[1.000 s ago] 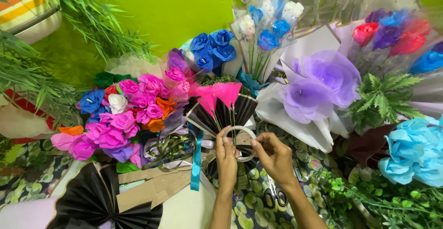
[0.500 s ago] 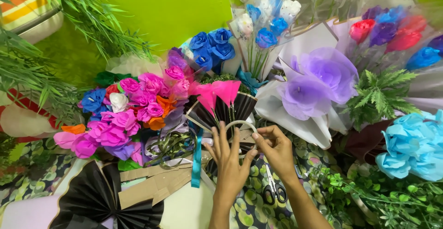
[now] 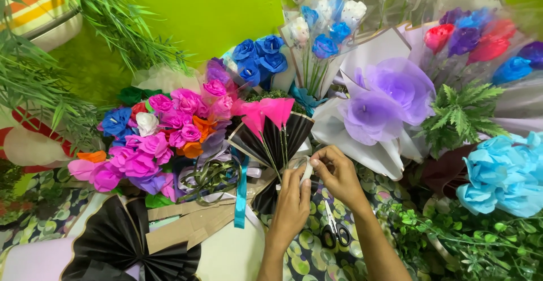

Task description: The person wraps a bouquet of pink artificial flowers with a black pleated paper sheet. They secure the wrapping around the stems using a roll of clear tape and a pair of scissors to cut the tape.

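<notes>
A small bouquet of pink paper flowers (image 3: pixel 266 114) in a pleated black paper fan (image 3: pixel 280 142) lies in the middle. My left hand (image 3: pixel 293 199) and my right hand (image 3: pixel 335 173) meet at its lower stem end, pinching a pale roll of tape (image 3: pixel 306 170) between them. The fingers of both hands are closed around the roll and touch the black wrap. The stems' lower ends are hidden behind my hands.
Black-handled scissors (image 3: pixel 335 230) lie just under my right wrist. A mixed pink, blue and orange paper bouquet (image 3: pixel 164 139) with a teal ribbon (image 3: pixel 241 193) lies to the left, purple wrapped flowers (image 3: pixel 384 100) to the right, a light-blue bloom (image 3: pixel 503 173) far right, and another black fan (image 3: pixel 130 247) at lower left.
The tape ring that stood wide between my hands has been drawn in tight against the black wrap. Both hands have moved closer together at the stem end.
</notes>
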